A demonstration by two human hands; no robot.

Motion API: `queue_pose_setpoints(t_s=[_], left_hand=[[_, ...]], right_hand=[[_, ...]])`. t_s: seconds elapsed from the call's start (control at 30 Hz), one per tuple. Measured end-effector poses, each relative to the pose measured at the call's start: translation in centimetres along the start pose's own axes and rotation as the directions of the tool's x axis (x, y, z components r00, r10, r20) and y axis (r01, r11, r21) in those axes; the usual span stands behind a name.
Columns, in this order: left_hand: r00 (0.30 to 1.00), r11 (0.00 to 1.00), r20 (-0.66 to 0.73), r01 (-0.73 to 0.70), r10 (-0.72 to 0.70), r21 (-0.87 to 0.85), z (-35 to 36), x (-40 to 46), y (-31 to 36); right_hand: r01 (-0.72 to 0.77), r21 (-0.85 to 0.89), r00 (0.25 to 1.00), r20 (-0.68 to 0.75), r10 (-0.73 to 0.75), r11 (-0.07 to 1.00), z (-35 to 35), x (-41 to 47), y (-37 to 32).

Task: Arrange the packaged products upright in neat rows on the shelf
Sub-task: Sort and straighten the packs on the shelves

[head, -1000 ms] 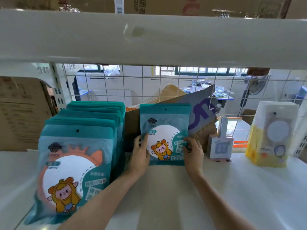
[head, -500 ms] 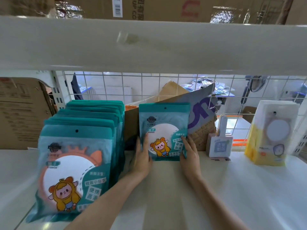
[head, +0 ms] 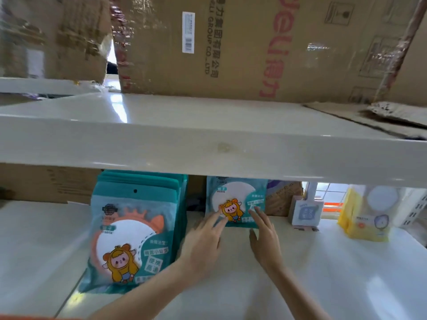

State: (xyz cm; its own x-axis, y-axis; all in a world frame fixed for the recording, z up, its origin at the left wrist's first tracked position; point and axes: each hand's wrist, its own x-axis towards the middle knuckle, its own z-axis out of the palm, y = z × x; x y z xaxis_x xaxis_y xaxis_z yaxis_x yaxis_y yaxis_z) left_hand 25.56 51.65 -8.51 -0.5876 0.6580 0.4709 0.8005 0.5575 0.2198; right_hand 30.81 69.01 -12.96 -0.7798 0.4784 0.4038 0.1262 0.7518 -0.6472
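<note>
A single teal mirror packet (head: 240, 199) with a cartoon figure stands upright at the back of the white shelf (head: 323, 262), its top hidden by the upper shelf board. My left hand (head: 204, 241) has straight fingers whose tips touch the packet's lower left. My right hand (head: 265, 236) is spread open just in front of its lower right, fingertips at its edge. To the left stands a row of several identical teal packets (head: 134, 232), upright, one behind another.
An upper shelf board (head: 208, 144) crosses the view and carries large cardboard boxes (head: 254, 47). Behind the single packet leans a cardboard piece (head: 283, 197). A small white-grey packaged item (head: 306, 212) and a yellow-and-white packet (head: 369, 213) stand to the right.
The camera has risen, so the upper shelf now hides the packets' tops. Both hands have loosened from the single packet's sides and drawn back slightly, fingers now straight.
</note>
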Motion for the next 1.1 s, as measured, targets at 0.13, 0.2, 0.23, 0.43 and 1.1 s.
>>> queue_pose_setpoints(t_s=[0.13, 0.2, 0.23, 0.43, 1.1], left_hand=[[0.992, 0.993, -0.057, -0.118, 0.117, -0.021, -2.2, -2.3, -2.0], [0.987, 0.993, -0.120, -0.113, 0.107, -0.044, -3.7, -4.2, -2.7], [0.984, 0.994, -0.150, -0.106, 0.100, -0.036, -4.5, -5.2, -3.2], [0.981, 0.999, -0.188, 0.050, -0.053, -0.018, -9.2, -11.8, -8.7], [0.811, 0.841, -0.396, 0.520, -0.431, 0.150, -26.5, -34.3, -25.9]], right_hand=[[0.093, 0.040, 0.995, -0.030, -0.091, 0.995, -0.8, -1.3, -3.3], [0.190, 0.066, 0.978, -0.100, -0.183, 0.979, -1.0, -2.4, -5.4], [0.249, 0.071, 0.960, -0.146, -0.237, 0.966, -1.0, -3.1, -6.5], [0.460, 0.158, 0.886, -0.151, -0.439, 0.874, 2.8, -7.7, -13.6], [0.520, 0.406, 0.792, 0.101, -0.602, 0.752, 19.7, -17.1, -38.5]])
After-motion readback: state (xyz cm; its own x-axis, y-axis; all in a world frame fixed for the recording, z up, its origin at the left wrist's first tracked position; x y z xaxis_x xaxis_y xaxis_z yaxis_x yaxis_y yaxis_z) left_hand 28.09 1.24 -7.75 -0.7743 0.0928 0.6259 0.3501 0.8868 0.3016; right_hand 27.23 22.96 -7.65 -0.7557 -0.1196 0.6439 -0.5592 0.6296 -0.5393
